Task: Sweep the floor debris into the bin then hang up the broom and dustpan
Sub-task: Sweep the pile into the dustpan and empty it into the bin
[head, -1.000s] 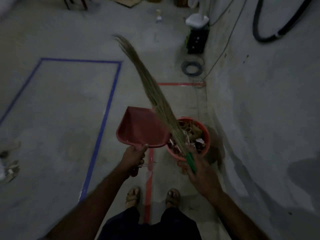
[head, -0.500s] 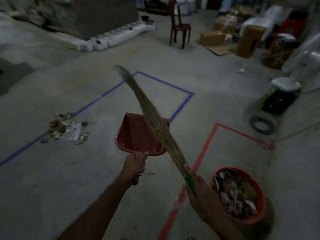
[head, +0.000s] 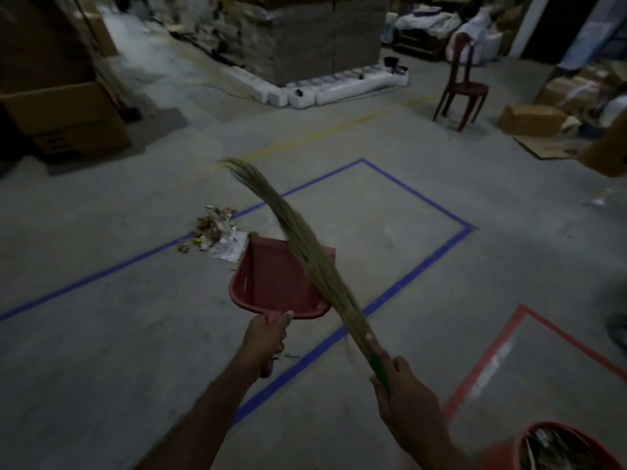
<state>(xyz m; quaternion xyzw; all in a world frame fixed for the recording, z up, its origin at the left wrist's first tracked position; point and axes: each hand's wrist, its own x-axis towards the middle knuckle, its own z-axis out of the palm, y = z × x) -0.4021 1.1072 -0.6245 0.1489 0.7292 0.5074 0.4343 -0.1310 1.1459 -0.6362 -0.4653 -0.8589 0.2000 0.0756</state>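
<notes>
Right hand (head: 405,395) wrapped around green handle of broom (head: 305,252); left hand (head: 268,335) gripping handle of dustpan (head: 274,283), thumb on top. Broom: long sheaf of pale straw bristles, bound at green grip, tips curved. Long axis diagonal, from right hand up and left, tips pointing away from the body, crossing over dustpan's right side. Dustpan: red plastic, held above floor (head: 101,351), open mouth facing forward toward debris pile (head: 213,232) on blue tape line (head: 417,266). Red bin (head: 529,446), filled with litter, at floor's lower right corner.
</notes>
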